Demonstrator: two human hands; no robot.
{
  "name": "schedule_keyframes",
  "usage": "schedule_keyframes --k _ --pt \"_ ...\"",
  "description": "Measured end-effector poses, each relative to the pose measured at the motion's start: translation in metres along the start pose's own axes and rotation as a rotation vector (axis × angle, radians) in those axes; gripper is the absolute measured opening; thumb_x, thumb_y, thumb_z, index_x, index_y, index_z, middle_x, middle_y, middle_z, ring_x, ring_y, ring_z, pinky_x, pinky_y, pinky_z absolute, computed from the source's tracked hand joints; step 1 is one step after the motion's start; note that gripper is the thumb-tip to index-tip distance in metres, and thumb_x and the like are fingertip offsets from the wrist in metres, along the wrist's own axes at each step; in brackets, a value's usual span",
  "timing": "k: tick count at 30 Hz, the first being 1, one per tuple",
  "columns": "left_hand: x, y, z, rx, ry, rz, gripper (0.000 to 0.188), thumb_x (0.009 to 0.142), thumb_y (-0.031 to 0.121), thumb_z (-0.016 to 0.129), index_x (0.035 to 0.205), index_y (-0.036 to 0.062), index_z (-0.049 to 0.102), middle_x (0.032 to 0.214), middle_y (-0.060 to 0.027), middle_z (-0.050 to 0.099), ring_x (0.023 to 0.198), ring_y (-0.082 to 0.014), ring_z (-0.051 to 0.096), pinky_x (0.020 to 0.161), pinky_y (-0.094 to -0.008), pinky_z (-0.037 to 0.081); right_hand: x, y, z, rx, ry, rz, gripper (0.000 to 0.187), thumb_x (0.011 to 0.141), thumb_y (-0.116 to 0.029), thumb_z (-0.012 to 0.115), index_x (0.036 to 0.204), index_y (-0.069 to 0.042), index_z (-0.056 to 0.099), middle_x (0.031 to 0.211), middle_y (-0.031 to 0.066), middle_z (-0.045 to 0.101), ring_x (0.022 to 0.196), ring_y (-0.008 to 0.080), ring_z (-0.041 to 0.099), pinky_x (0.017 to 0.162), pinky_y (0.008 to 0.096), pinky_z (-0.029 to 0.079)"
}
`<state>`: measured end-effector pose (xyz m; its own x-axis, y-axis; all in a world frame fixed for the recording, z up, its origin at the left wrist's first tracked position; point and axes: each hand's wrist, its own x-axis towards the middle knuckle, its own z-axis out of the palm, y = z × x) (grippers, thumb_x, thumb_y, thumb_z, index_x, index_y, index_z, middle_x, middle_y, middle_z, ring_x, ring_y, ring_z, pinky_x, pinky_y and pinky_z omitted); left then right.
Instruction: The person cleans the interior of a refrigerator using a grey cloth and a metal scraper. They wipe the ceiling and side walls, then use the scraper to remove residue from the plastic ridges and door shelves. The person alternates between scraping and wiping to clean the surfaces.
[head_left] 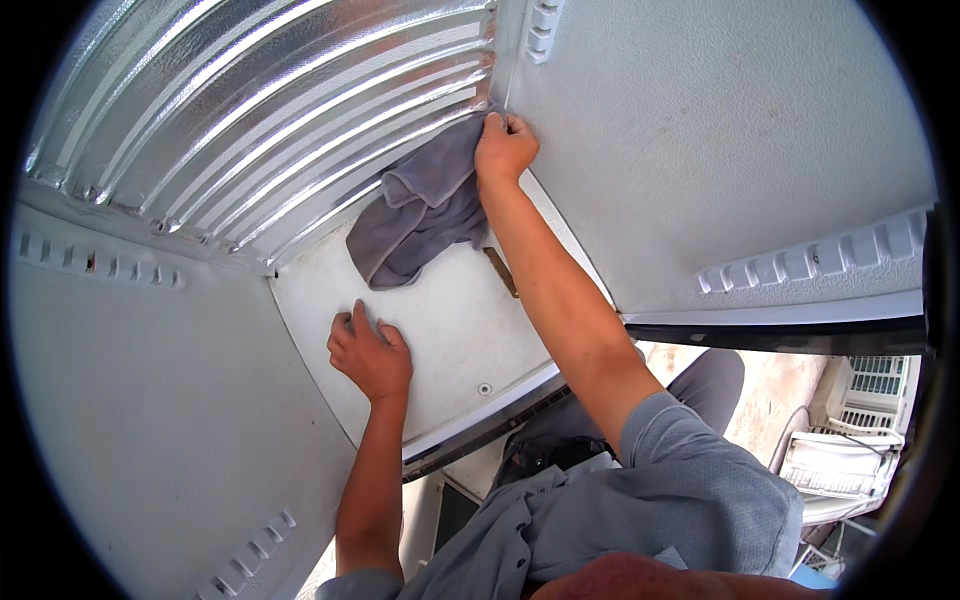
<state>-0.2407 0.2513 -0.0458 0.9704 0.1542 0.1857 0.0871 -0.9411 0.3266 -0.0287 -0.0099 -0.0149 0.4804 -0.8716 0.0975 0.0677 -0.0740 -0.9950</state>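
A grey cloth [425, 205] hangs crumpled from my right hand [506, 150], its lower folds spread over the cabinet's white base panel [450, 330]. My right fingers are closed on the cloth's upper end, up in the corner where the foil-covered ribbed wall [300, 110] meets the right-hand side wall [720, 130]. Below the cloth, my left hand [370, 352] is at the base panel with nothing in it. Its thumb stands apart and its fingers are partly bent; whether the fingertips touch the panel I cannot tell. A narrow brownish strip [502, 272] lies beside my right forearm.
Notched white shelf supports stick out of the side walls, such as the right one [815, 258] and the left one [100, 262]. A dark-edged front rim [490, 425] runs close to my body. Outside at the right stand white slatted plastic items [840, 462].
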Motion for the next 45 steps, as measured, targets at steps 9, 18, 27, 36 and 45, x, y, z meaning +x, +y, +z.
schedule_keyframes --k 9,18,27,36,45 --pt "-0.005 -0.002 0.0 0.018 0.014 0.018 0.051 0.092 0.021 0.065 0.141 0.0057 0.064 0.144 -0.0198 0.052 0.133 -0.0396 0.047 0.11 -0.0536 0.036 -0.021 -0.025 -0.004 -0.176 -0.095 -0.561 0.023 0.091 -0.01 0.072 0.102 0.01 0.072 0.107 0.0242 0.068 0.096 0.0419 0.067 0.09 0.0455 0.053" --pt "-0.004 -0.002 -0.002 0.002 0.054 0.03 0.051 0.093 0.02 0.064 0.141 0.0036 0.063 0.142 -0.0193 0.053 0.13 -0.0387 0.049 0.11 -0.0525 0.037 -0.011 -0.089 -0.027 -0.118 -0.077 -0.638 0.015 0.095 -0.011 0.074 0.102 0.002 0.074 0.102 0.0201 0.07 0.095 0.0408 0.069 0.082 0.0452 0.056" --pt "-0.005 0.0 -0.001 -0.002 0.07 0.061 0.05 0.091 0.018 0.066 0.139 0.0038 0.064 0.14 -0.0193 0.054 0.129 -0.0385 0.05 0.108 -0.0531 0.038 -0.004 -0.079 -0.012 -0.268 -0.118 -0.644 0.018 0.094 -0.014 0.075 0.102 0.003 0.075 0.101 0.0195 0.07 0.09 0.0408 0.069 0.08 0.0463 0.056" --pt "-0.002 0.001 0.001 -0.018 0.089 0.08 0.049 0.091 0.018 0.065 0.138 0.0037 0.065 0.139 -0.0186 0.055 0.128 -0.0389 0.05 0.108 -0.0528 0.038 0.021 -0.129 -0.003 -0.078 0.127 -0.643 0.019 0.091 -0.02 0.079 0.097 -0.002 0.078 0.09 0.0171 0.075 0.079 0.0379 0.073 0.069 0.0467 0.056" --pt "-0.004 -0.002 0.0 -0.008 0.052 0.061 0.05 0.092 0.019 0.064 0.14 0.005 0.064 0.142 -0.0192 0.053 0.13 -0.0389 0.048 0.109 -0.053 0.037 0.012 -0.147 0.007 0.004 0.076 -0.482 0.022 0.091 -0.018 0.074 0.082 0.002 0.074 0.073 0.0179 0.073 0.067 0.0351 0.073 0.065 0.0429 0.055"
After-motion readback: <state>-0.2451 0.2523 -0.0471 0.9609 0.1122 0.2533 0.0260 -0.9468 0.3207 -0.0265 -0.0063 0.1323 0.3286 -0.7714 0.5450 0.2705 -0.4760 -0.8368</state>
